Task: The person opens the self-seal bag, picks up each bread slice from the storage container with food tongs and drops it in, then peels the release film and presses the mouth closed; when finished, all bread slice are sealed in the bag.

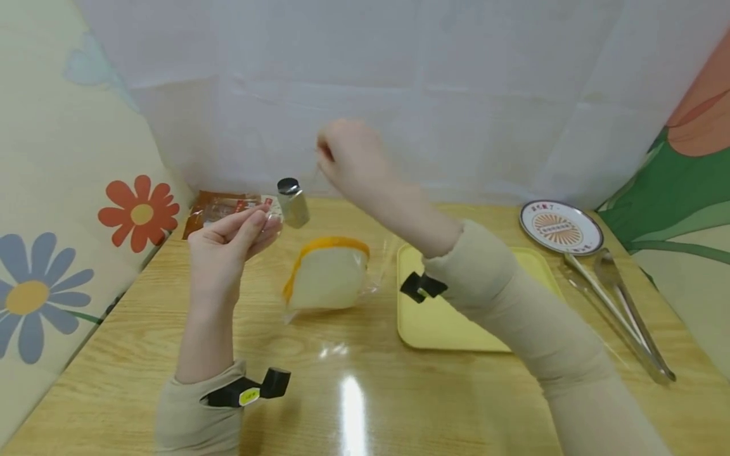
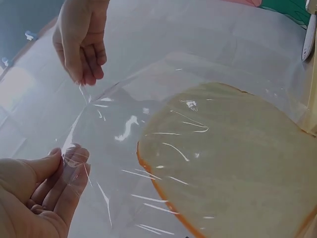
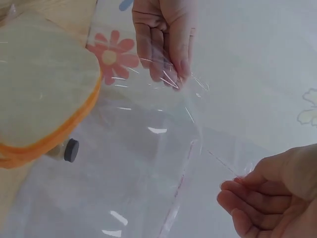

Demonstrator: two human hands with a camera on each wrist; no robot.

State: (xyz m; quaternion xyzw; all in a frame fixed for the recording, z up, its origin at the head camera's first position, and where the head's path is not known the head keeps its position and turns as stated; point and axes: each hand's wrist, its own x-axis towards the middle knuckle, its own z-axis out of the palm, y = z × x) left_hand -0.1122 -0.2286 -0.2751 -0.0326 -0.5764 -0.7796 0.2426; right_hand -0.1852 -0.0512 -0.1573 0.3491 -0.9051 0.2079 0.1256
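Observation:
Slices of white bread [image 1: 331, 278] with an orange crust sit inside a clear plastic bag [image 2: 130, 126], whose open end reaches up between the hands. My left hand [image 1: 230, 244] pinches the edge of the bag between thumb and fingers. Higher up and farther right, my right hand [image 1: 356, 152] pinches a narrow clear strip with red print [image 3: 216, 159], which runs taut from the bag's edge in the right wrist view. The bread fills much of the left wrist view, with the film creased and shiny over it.
Behind the bread stand a shaker with a black lid [image 1: 293, 202] and brown packets [image 1: 208, 209]. On the right lie a yellow tray [image 1: 422, 326], partly under my right arm, a printed plate [image 1: 561, 227] and metal tongs [image 1: 621, 304]. A white cloth hangs behind the table.

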